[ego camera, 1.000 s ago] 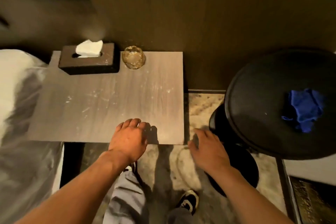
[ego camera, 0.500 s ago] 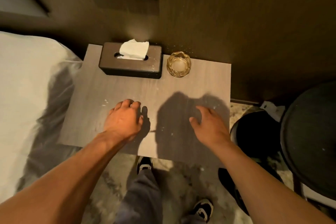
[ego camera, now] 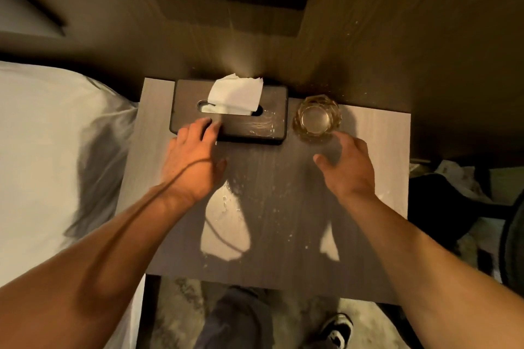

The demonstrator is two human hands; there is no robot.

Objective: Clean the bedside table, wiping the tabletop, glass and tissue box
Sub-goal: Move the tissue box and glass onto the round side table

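Two bare hands reach over a dusty bedside surface toward the tissue box and glass.

A white bed [ego camera: 51,150] lies left of the grey surface [ego camera: 377,156], which is speckled with pale smudges. At its back edge sits the dark tissue box [ego camera: 263,122], a tissue poking up, with the faceted glass [ego camera: 316,117] just beside it on the right. The left hand [ego camera: 192,161] has a spread, empty grip, fingertips touching the box's front edge. The right hand [ego camera: 348,167] is spread and empty, just in front of the glass.

bedside table [ego camera: 377,156], tissue box [ego camera: 255,125], glass [ego camera: 316,119]
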